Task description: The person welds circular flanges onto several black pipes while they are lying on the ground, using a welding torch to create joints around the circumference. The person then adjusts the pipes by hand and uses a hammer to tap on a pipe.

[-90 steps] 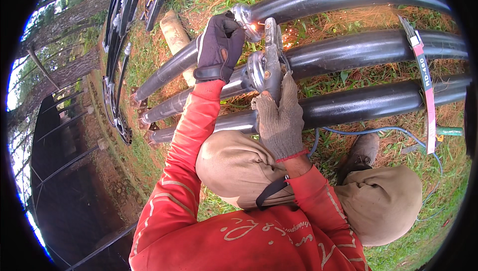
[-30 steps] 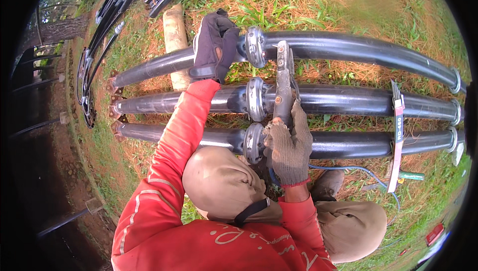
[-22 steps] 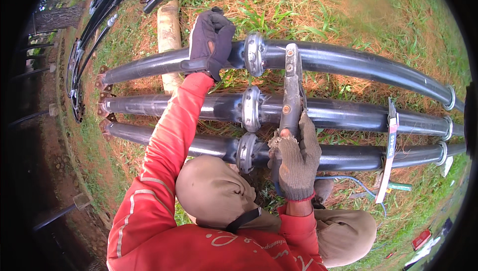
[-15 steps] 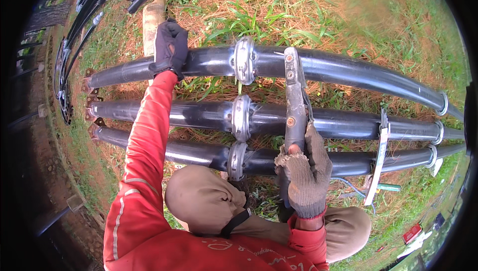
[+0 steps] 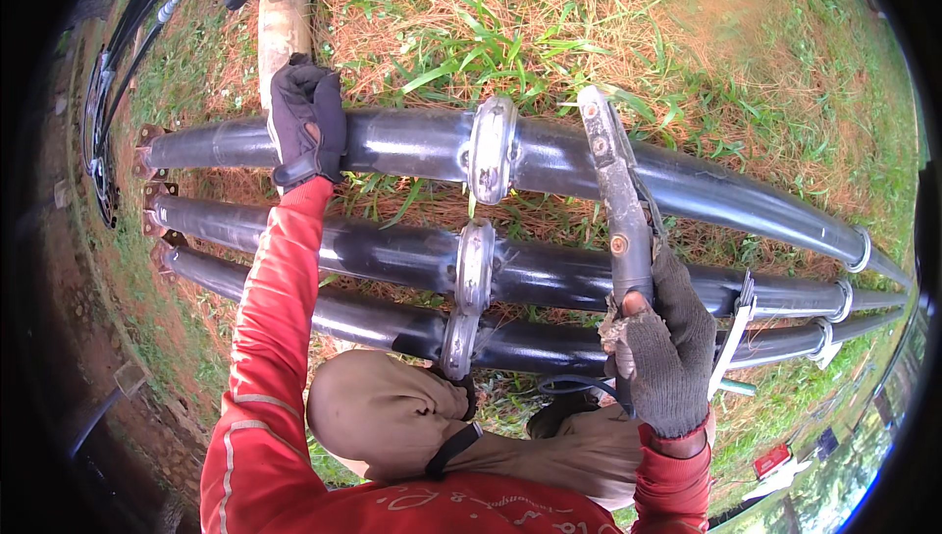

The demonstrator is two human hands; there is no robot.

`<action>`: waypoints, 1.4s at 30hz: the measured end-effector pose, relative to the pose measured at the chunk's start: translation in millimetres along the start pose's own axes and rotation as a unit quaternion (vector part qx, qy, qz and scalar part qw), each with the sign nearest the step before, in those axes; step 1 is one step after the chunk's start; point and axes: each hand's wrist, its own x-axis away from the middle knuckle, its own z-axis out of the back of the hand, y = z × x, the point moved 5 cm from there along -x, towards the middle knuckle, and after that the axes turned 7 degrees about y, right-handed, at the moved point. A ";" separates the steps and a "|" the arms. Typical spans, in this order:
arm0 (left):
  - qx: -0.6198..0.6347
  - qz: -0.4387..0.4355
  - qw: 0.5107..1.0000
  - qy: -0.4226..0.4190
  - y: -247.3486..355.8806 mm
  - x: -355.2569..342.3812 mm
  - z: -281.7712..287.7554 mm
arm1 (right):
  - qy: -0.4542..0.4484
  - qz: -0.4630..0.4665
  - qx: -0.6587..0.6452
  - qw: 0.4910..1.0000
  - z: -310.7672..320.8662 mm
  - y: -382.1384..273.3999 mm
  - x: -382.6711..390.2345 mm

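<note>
Three long black metal pipes lie side by side across the grass: the far pipe (image 5: pixel 402 144), the middle pipe (image 5: pixel 559 272) and the near pipe (image 5: pixel 353 313), each with a silver flanged joint (image 5: pixel 491 149) near mid-length. My left hand (image 5: pixel 306 127), in a dark glove, is closed on the far pipe, left of its joint. My right hand (image 5: pixel 667 347), in a knitted glove, grips a worn electrode holder (image 5: pixel 628 230). The holder points up over the far pipe, right of the joints. Behind my right hand lies a pale pack of thin rods (image 5: pixel 736 328) across the pipes.
A wooden log (image 5: pixel 285 24) extends beyond the far pipe at upper left. Bundled black tubing and cables (image 5: pixel 103 161) lie further left. My bent legs are below the pipes, near a blue cable (image 5: pixel 567 385). A small red case (image 5: pixel 772 460) sits at lower right.
Three seconds ago sparks showed at the far joint; none show now. My left hand has moved left along the far pipe. My right hand and the holder have moved right, away from the joints.
</note>
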 end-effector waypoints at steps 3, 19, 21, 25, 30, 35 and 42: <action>0.010 0.055 0.998 0.002 6.1 3.1 3.0 | -0.014 -0.034 -0.013 0.999 -0.9 12.9 -7.7; -0.085 -0.048 0.995 0.032 -2.6 -1.8 3.7 | -0.086 -0.013 0.072 0.994 -2.2 20.0 -19.9; -0.059 -0.028 0.997 0.034 -3.7 -2.4 5.6 | -0.084 -0.010 0.059 0.995 -4.5 18.6 -19.7; -0.104 -0.042 0.994 0.013 -2.4 -1.3 6.1 | -0.084 0.004 0.056 0.995 -2.5 19.3 -20.8; -0.140 -0.082 0.987 0.016 6.4 -2.9 5.5 | -0.084 0.001 0.077 0.994 -3.5 15.2 -22.9; -0.161 -0.060 0.985 0.015 14.4 0.6 6.2 | -0.094 0.002 0.137 0.986 -1.6 13.5 -25.4; -0.145 -0.075 0.986 0.031 -2.0 -1.7 7.3 | -0.080 0.056 0.145 0.985 3.1 22.0 -24.1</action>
